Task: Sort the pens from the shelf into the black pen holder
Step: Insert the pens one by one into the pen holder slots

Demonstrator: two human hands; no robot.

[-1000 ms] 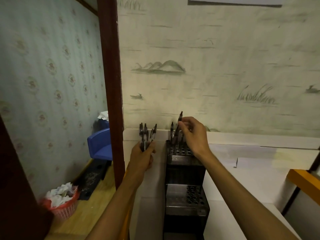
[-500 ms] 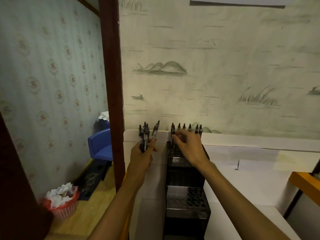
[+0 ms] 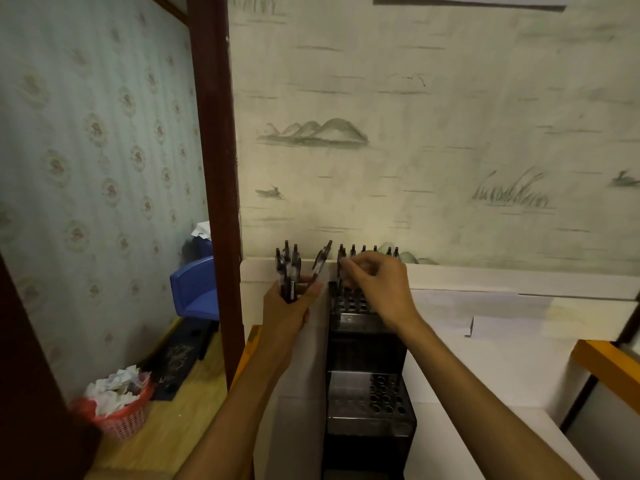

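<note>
Nearest the camera, the lower tier of the black pen holder [image 3: 372,403] shows rows of open holes, none filled that I can see. Up a level, the left hand [image 3: 287,308] has its grip wrapped round a bunch of pens [image 3: 290,271], one pen [image 3: 320,263] splaying out from the rest. The right hand [image 3: 377,285] hovers over the top tier, fingers curled at a standing pen, though whether it truly pinches it I cannot tell. At the back, a row of pens [image 3: 363,251] stands along the wall. Light, stiff, smooth barrels; I'd take each mid-barrel so it drops in straight.
</note>
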